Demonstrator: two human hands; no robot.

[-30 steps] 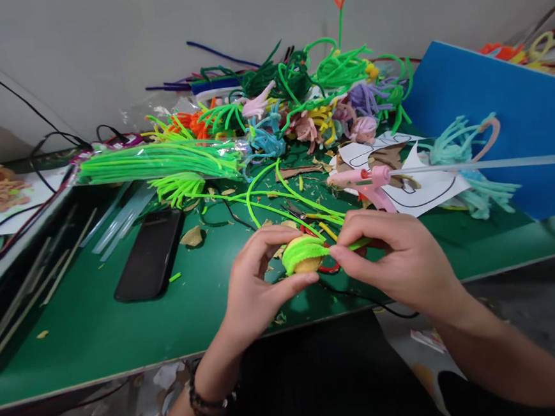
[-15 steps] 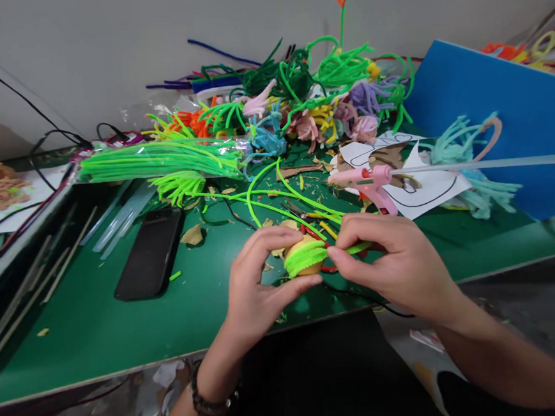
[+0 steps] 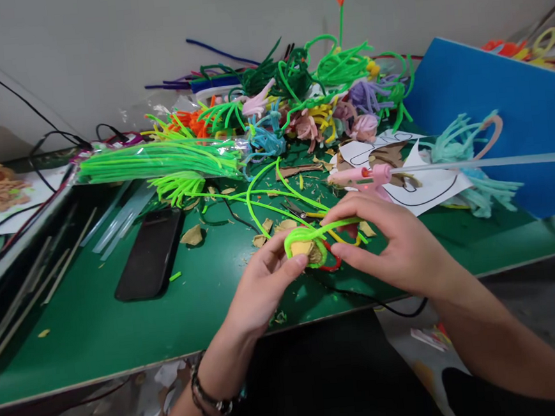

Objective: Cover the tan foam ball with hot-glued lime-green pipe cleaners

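My left hand (image 3: 264, 283) is closed around a small tan, rounded piece (image 3: 304, 249) that looks like foam or paper, with its thumb across the front. Bright green pipe cleaner (image 3: 292, 237) wraps around the edge of this piece. The loose length of the pipe cleaner runs off to the right, into my right hand (image 3: 388, 244), where it passes along under the index finger. My right thumb is apart from the index fingertip. Beneath and behind the hands, red-handled pliers or scissors (image 3: 332, 261) lie partly hidden on the table.
A pink glue gun (image 3: 371, 176) with a long glue stick lies behind my right hand. A black phone (image 3: 150, 253) rests at left, near bagged green pipe cleaners (image 3: 158, 161). Heaps of coloured pipe cleaners line the wall. A blue board (image 3: 502, 132) leans at right. Tan scraps (image 3: 192, 236) litter the green table.
The wrapped piece has turned so its tan face shows toward me. My right hand has gone from a pinch beside it to a looser hold, with the green strand raised to the right.
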